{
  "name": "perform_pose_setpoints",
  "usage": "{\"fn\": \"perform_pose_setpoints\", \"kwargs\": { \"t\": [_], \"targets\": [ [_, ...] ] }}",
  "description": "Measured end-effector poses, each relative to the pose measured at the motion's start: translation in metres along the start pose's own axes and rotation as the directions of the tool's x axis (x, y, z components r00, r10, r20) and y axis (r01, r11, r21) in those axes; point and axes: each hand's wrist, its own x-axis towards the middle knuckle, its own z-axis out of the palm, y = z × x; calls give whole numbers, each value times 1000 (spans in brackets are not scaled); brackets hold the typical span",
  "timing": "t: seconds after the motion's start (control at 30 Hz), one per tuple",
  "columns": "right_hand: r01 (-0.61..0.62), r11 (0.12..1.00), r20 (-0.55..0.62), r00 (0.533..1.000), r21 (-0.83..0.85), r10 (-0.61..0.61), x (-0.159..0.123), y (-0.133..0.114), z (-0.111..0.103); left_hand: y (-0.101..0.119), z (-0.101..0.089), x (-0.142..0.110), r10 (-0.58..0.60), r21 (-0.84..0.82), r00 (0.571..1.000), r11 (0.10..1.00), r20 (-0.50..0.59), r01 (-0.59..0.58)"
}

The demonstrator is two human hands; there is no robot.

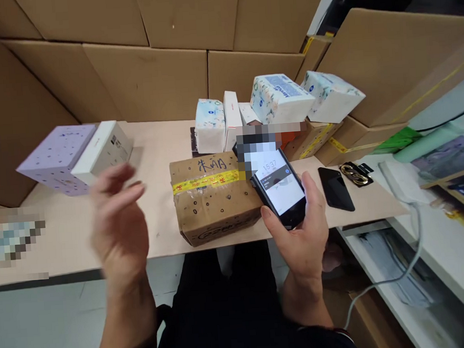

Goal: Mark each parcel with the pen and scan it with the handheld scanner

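Observation:
My right hand (pixel 300 238) is wrapped round a black smartphone (pixel 278 189), its screen lit and showing 15:37. The phone is tilted above the right end of a brown cardboard box (pixel 219 212). Yellow printed tape runs across that box, and handwriting in dark ink marks its top and front. My left hand (pixel 120 224) is raised in the air left of the box, holding nothing. Its fingers are apart and slightly bent, a little blurred. A white box (pixel 102 151) and a lilac box (pixel 58 159) stand on the table just beyond it.
Tissue packs (pixel 282 99) and small boxes line the back of the table (pixel 150 142). To the right lie a second dark phone (pixel 335 188) and sunglasses (pixel 355 174). A grey cable (pixel 419 235) hangs by the white shelf. Cardboard walls (pixel 150 84) enclose the back.

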Motion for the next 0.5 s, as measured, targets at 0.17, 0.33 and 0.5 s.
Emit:
{"fn": "perform_pose_setpoints", "kwargs": {
  "t": [0.17, 0.33, 0.5],
  "targets": [
    [-154, 985, -42, 988, -73, 152, -5, 22, -9, -20, 1, 16, 94, -68, 864, 995, 494, -69],
    [-287, 921, -58, 958, -262, 282, -16, 64, -14, -33, -4, 28, 66, -55, 750, 998, 658, -39],
    [-345, 844, -31, 930, -410, 365, -32, 113, -5, -25, -4, 26, 132, -44, 756, 990, 641, -136]
  ]
}}
